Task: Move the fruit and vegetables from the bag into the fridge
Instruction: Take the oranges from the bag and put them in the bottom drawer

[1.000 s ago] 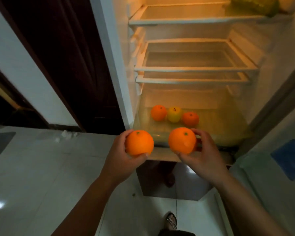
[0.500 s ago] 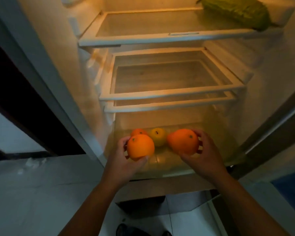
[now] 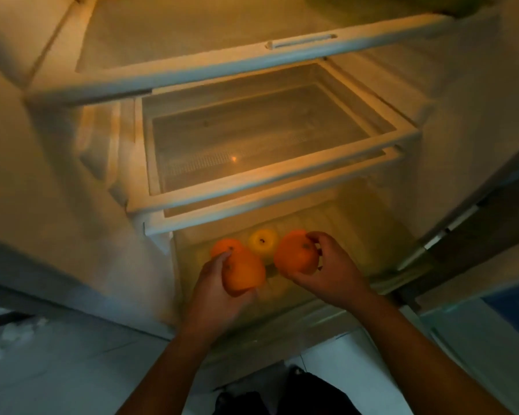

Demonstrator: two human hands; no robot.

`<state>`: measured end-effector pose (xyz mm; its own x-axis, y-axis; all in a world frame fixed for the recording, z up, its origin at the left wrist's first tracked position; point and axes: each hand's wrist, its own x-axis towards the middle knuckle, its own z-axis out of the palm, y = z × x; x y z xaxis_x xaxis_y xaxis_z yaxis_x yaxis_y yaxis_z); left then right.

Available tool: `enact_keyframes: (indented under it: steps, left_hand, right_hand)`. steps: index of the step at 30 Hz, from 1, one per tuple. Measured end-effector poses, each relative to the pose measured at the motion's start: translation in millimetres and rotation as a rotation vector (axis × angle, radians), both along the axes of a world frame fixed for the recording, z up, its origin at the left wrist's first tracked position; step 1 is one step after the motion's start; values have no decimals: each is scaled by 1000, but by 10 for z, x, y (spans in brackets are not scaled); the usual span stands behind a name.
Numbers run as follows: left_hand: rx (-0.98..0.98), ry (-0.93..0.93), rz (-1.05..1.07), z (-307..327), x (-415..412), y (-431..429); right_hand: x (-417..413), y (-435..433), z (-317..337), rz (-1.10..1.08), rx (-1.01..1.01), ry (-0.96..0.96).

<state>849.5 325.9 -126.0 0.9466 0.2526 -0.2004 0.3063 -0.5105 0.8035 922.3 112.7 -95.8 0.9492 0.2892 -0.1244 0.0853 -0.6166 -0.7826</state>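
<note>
Orange skin fills both grips: our left hand curls round the left orange, left of the yellow fruit and nearer us; our right hand clasps the right orange just right of it, closer in, so likely first to set down.
</note>
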Motion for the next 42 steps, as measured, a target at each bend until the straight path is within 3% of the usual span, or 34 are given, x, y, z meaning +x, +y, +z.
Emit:
enact_keyframes:
  steps: [3, 10, 18, 30, 37, 42]
  left_hand:
    - [62, 13, 9, -86, -13, -46]
    - [102, 59, 33, -195, -41, -94]
    - [98, 112, 14, -458, -39, -21]
    - [260, 228, -49, -652, -44, 31]
    - [232, 200, -59, -649, -33, 31]
    - [197, 178, -37, -597, -48, -14]
  right_hand:
    - [118, -39, -12, 125, -61, 73]
    - [334, -97, -87, 296, -230, 40]
    - [313, 121, -228, 490, -211, 11]
    - [365, 163, -462, 564, -266, -67]
    - [370, 197, -563, 534, -323, -36]
    - [359, 194, -540, 554, -232, -22]
